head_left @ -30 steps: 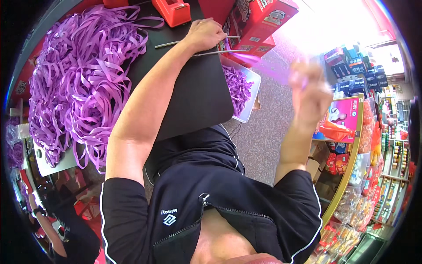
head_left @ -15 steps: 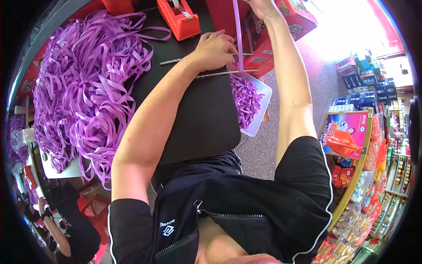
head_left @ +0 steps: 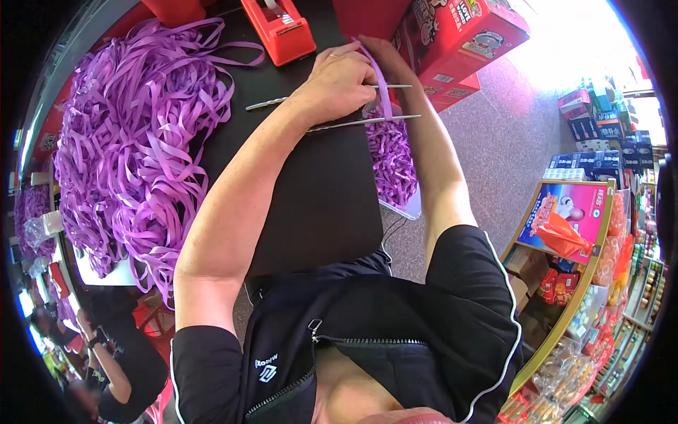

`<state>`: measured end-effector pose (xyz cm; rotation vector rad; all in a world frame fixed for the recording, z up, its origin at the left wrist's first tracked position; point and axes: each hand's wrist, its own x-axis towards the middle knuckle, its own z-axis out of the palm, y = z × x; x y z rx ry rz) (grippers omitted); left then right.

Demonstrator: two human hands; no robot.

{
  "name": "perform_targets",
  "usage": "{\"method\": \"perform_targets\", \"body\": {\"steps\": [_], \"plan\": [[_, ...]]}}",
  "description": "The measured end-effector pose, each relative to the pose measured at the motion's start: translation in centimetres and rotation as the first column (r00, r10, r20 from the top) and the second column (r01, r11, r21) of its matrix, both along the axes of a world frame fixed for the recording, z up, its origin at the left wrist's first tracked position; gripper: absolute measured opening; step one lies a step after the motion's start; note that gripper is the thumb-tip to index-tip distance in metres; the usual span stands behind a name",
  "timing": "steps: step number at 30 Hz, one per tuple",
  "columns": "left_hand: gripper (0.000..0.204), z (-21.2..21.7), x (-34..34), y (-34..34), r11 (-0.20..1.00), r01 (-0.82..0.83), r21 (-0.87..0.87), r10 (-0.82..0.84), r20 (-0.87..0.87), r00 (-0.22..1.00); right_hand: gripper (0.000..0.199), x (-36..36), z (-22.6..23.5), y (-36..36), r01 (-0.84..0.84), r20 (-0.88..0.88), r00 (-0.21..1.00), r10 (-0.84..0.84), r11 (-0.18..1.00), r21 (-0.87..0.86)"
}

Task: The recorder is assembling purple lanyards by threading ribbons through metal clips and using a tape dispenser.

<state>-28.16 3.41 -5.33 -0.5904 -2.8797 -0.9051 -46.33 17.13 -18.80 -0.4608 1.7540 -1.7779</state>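
Two thin metal rods [head_left: 346, 124] stick out past the right edge of the black tabletop [head_left: 311, 205]. My left hand [head_left: 337, 81] rests over them, fingers curled down; what they hold is hidden beneath. A purple ribbon [head_left: 383, 92] runs between the rods' outer ends and my right hand [head_left: 385, 56], which is closed on its upper end just beside my left fingers. Below the rods, a pale plastic bin [head_left: 409, 207] holds a heap of folded purple ribbon [head_left: 393, 162], partly covered by my right forearm.
A large tangled pile of purple ribbon [head_left: 134, 155] covers the table's left side. A red tape dispenser [head_left: 282, 32] stands at the back. Red printed boxes [head_left: 452, 42] are beyond my right hand. At right is a stocked display shelf [head_left: 558, 283]; another person [head_left: 120, 360] is at lower left.
My right hand has come down and inward from the upper right to beside my left hand, and the raised, taut ribbon now curves. My left hand has barely moved.
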Motion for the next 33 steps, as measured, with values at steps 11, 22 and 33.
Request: {"method": "perform_targets", "body": {"steps": [11, 22, 33], "plan": [[0.019, -1.3, 1.0, -0.7, 0.963, -0.165, 0.211, 0.197, -0.138, 0.971, 0.037, 16.1, -7.2, 5.5, -0.004, -0.268, 0.963, 0.021, 0.998, 0.062], [0.023, -1.3, 0.1, -0.1, 0.968, -0.079, 0.237, 0.107, -0.107, 0.988, 0.036, 32.1, 3.1, 13.0, 0.219, -0.106, 0.968, -0.229, 0.971, -0.096], [0.026, -1.1, 0.4, -0.2, 0.975, -0.077, 0.207, 0.107, -0.138, 0.985, 0.029, 30.6, 11.6, 10.8, 0.14, -0.506, 0.834, -0.221, 0.971, -0.193]]}}
